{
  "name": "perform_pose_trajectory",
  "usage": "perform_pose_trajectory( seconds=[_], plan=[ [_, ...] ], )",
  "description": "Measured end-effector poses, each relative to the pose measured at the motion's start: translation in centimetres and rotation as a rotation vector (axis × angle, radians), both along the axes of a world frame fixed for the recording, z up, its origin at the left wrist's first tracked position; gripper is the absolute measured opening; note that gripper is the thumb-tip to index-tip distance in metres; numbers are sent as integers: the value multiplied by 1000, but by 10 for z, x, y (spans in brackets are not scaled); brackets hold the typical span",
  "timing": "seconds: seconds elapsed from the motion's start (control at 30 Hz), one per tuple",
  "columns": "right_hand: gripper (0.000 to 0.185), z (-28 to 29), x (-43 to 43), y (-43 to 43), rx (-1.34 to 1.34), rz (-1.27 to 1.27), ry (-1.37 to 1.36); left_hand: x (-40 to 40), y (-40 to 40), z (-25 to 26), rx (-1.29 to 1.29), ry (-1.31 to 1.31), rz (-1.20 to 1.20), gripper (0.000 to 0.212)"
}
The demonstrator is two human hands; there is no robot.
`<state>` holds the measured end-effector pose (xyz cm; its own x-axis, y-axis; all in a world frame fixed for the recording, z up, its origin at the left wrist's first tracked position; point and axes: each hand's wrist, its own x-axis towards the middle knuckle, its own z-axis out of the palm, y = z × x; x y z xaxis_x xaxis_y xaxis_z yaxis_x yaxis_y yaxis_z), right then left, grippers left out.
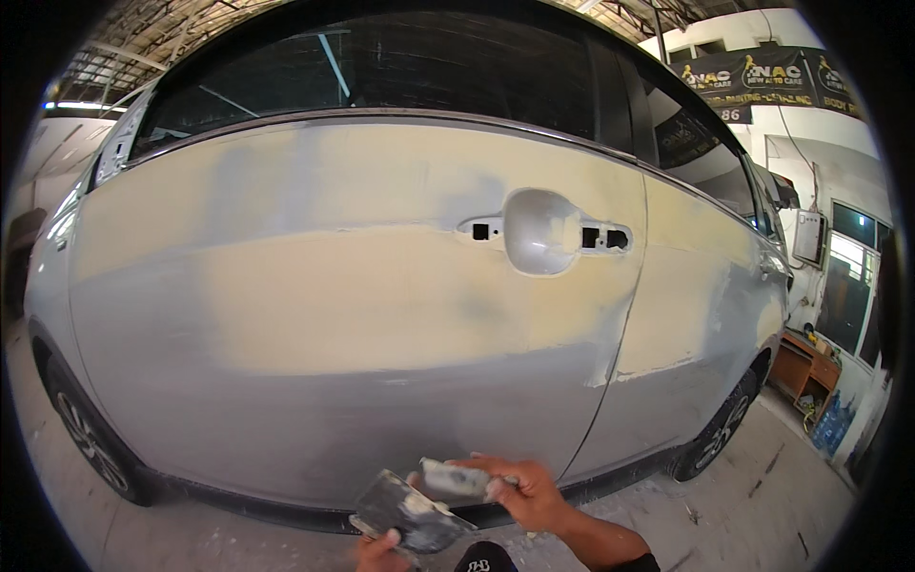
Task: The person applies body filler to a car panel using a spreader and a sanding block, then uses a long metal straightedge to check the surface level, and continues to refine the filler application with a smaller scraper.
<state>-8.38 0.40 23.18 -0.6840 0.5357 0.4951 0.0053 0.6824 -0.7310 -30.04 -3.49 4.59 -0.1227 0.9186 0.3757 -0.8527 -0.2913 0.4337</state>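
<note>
My left hand (381,552) grips the lower edge of a dark flat putty board (418,520), its surface smeared with cream body filler. In my right hand (530,495) is a putty spreader (454,477), coated with filler and held just above the board's upper right side. Whether the two touch cannot be made out. Beyond both hands stands a silver car's front door (400,422), with broad patches of pale yellow filler (343,300) across its upper and middle parts. The door handle is off, leaving the rounded handle recess (541,239) with square holes on either side.
Filler also covers part of the rear door (672,307). The front wheel (93,447) and rear wheel (720,432) stand on a dusty floor. At right are a wooden desk (804,365) and blue plastic bottles (833,422). Below my hands is a black object (486,556) with white markings.
</note>
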Motion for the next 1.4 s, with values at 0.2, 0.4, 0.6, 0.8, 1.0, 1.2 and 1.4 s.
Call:
perform_pose_trajectory(
  seconds=[0.2, 0.4, 0.6, 0.8, 1.0, 1.2, 1.4],
  plan=[
    [45, 29, -7, 1, 351, -18, -109, 15, -7, 3, -8, 28, 48, 52],
    [53, 194, 3, 80, 1207, -1221, -23, 7, -9, 2, -78, 23, 159, 55],
    [53, 234, -3, 118, 1057, -1421, -213, 1, -10, 4, -86, 32, 165, 56],
    [53, 232, 2, 119, 1027, -1444, -198, -8, -11, 4, -98, 33, 184, 56],
    [50, 235, 19, 123, 1006, -1464, -188, -7, -11, 3, -105, 35, 169, 57],
    [48, 230, 40, 124, 997, -1482, -199, -6, -14, 1, -110, 40, 156, 58],
    [45, 216, 59, 130, 1029, -1446, -187, -7, -16, 1, -113, 46, 150, 58]
  ],
)
